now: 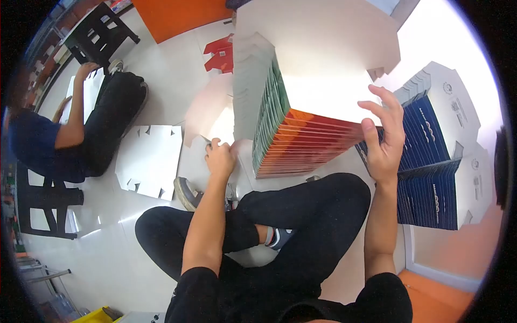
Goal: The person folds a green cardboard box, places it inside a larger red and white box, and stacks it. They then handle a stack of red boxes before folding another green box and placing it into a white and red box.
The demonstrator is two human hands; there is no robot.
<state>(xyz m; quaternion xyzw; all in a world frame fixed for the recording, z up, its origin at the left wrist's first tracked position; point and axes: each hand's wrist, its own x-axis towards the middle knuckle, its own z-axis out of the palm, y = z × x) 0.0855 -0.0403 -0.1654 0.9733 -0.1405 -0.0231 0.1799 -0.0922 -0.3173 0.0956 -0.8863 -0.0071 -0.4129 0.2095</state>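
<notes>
My left hand (219, 159) is low over the floor, its fingers curled at the lower edge of a pale cardboard sheet (212, 116) that is smeared by motion. To the right, a tall stack of flattened printed cartons (318, 141) stands in front of my crossed legs, with orange-red and green edges and a white top face. My right hand (385, 135) is at the stack's right corner, fingers spread and thumb raised. It appears to hold nothing; whether it touches the top sheet I cannot tell.
Dark blue cartons (423, 134) stand stacked at right. A white die-cut sheet (149, 161) and a red cut piece (219, 54) lie on the floor. Another person (70, 124) sits at left holding a white sheet, between black stools (99, 33). An orange panel (180, 19) is behind.
</notes>
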